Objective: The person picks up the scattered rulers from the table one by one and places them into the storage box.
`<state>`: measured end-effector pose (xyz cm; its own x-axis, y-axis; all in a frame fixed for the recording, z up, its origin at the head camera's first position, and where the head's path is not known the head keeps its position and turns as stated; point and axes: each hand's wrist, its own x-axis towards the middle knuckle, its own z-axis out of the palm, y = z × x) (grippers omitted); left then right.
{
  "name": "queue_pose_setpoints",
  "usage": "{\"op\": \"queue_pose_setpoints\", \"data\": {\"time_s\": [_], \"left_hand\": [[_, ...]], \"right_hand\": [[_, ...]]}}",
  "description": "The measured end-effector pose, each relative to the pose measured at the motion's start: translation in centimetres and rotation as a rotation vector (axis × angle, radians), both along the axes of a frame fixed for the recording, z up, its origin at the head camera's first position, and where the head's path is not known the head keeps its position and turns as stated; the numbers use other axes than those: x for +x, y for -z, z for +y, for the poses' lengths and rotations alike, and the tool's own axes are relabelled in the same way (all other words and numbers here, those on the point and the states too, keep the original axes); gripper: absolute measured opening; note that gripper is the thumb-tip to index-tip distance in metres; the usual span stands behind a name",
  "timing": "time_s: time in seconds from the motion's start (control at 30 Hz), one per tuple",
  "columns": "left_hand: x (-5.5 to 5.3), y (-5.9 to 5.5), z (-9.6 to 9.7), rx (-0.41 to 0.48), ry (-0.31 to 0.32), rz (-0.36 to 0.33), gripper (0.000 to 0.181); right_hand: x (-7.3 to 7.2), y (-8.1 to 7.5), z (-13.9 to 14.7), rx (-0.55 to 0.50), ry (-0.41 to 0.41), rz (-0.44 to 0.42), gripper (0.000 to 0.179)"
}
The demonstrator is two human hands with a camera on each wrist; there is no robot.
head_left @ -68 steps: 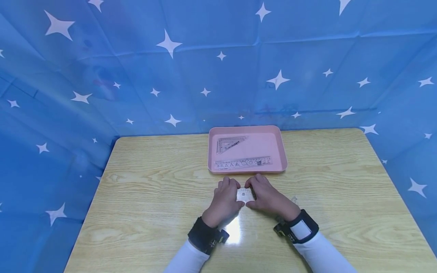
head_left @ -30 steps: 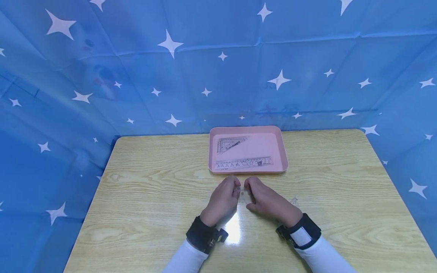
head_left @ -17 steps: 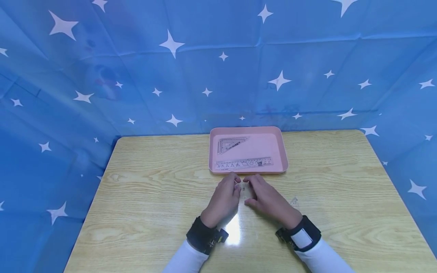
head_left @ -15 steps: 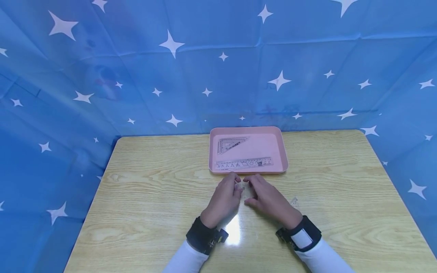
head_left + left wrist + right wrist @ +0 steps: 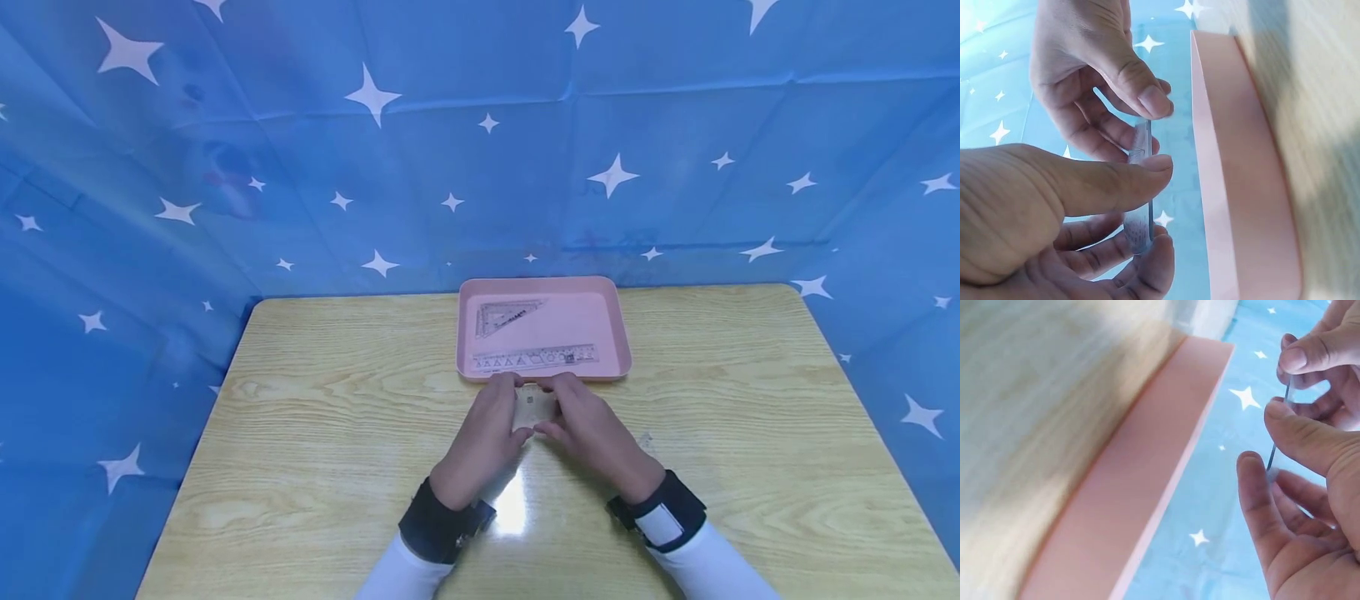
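Both hands hold a small clear plastic protractor (image 5: 531, 408) between them, just in front of the tray. My left hand (image 5: 483, 437) pinches its left end with thumb and fingers. The right hand (image 5: 592, 429) has the opposite end, thumb on the near side. In the left wrist view the protractor (image 5: 1139, 215) appears nearly edge-on, with the left thumb (image 5: 1110, 184) across it. Seen from the right wrist, only a thin edge of the protractor (image 5: 1272, 455) shows between the fingers.
A pink tray (image 5: 581, 321) stands at the table's back edge, holding a clear set square (image 5: 502, 316) and a clear ruler (image 5: 534, 358). Part of a clear marked piece (image 5: 647, 442) lies on the wooden table (image 5: 322, 417) beside the right wrist. Behind hangs a blue star-patterned cloth (image 5: 480, 167).
Both hands have moved slightly forward towards the tray with the protractor. It was tilted and hard to see half a second ago; now its face shows again, and the thumbs have come closer together.
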<state>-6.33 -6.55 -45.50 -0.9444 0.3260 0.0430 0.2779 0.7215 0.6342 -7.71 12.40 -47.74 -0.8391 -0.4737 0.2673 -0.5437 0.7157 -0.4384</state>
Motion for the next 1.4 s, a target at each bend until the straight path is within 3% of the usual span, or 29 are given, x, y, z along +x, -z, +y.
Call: {"op": "queue_pose_setpoints", "data": {"time_s": [0.27, 0.6, 0.97, 1.17, 1.4], "left_hand": [[-1.1, -1.4, -0.5, -0.003, -0.020, 0.079, 0.058], [-4.3, -2.8, -1.6, 0.005, -0.026, 0.118, 0.056], [-7.0, -4.3, -2.4, 0.044, 0.022, 0.128, 0.057], [-9.3, -4.3, -2.6, -0.020, 0.048, 0.109, 0.054], [-11.5, -3.8, -2.5, -0.075, 0.074, 0.051, 0.052]], "right_hand": [[-1.8, -2.0, 0.0, 0.039, -0.085, 0.115, 0.059], [-5.0, -4.0, -0.6, 0.065, -0.081, 0.112, 0.052], [-8.6, -6.2, -0.3, 0.108, -0.087, 0.046, 0.050], [-10.6, -6.4, -0.5, 0.147, -0.085, -0.014, 0.049], [-13.1, -6.1, -0.7, 0.196, -0.112, -0.148, 0.048]]}}
